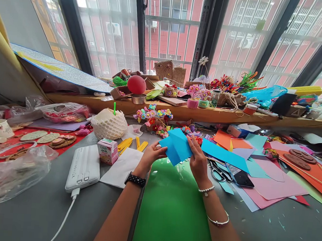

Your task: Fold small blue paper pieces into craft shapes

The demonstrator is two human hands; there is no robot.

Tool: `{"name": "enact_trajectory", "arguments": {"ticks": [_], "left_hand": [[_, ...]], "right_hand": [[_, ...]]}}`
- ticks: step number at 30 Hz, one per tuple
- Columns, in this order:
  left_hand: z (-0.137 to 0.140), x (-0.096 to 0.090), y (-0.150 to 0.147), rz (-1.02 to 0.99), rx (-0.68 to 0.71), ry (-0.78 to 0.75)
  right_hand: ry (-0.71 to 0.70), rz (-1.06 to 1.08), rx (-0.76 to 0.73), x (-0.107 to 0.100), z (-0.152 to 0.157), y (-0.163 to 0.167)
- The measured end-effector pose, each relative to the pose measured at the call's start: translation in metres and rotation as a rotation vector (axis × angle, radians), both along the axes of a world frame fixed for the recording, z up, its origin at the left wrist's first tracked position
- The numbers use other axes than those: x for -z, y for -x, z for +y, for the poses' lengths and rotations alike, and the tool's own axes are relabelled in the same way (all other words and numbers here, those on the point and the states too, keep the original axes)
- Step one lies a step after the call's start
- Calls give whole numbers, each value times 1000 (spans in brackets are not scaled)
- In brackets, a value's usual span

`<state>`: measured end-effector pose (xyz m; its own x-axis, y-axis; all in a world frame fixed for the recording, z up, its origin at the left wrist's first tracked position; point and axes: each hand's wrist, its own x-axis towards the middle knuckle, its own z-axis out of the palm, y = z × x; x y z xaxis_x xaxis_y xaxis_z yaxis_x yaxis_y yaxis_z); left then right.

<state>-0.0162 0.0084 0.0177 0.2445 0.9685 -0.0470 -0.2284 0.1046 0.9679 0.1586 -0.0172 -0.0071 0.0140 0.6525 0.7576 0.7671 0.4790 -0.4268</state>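
Between my two hands is a folded piece of blue paper (176, 147), held up above a shiny green mat (175, 209). My left hand (152, 157) pinches its left edge, with a dark dotted watch strap on the wrist. The right edge is gripped by my right hand (198, 160), thumb against the fingers; a beaded bracelet and a bangle circle that arm. Close to my right hand lie a flat blue paper strip (224, 154), black-handled scissors (218, 173) and a phone (241, 176).
Coloured paper sheets (278, 180) overlap on the right. To the left are a white power bank (83, 168) with its cable, a small drink carton (107, 151), a white napkin (121, 167) and a netted coconut (109, 125). Craft flowers (154, 118) stand behind, below a cluttered window ledge (118, 105).
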Motion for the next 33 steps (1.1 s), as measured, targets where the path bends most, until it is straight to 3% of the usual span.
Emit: {"name": "enact_trajectory", "arguments": {"ticks": [9, 20, 24, 29, 33], "left_hand": [[4, 6, -5, -66, -1, -24], [7, 9, -5, -32, 25, 2], [7, 11, -6, 7, -32, -13], [9, 11, 1, 34, -183, -7], [6, 6, 3, 79, -111, -7]], "right_hand": [[41, -136, 48, 3, 0, 0], [78, -125, -36, 2, 1, 1], [75, -120, -90, 3, 2, 5], [86, 174, -103, 6, 6, 5], [218, 545, -119, 3, 6, 2]]}}
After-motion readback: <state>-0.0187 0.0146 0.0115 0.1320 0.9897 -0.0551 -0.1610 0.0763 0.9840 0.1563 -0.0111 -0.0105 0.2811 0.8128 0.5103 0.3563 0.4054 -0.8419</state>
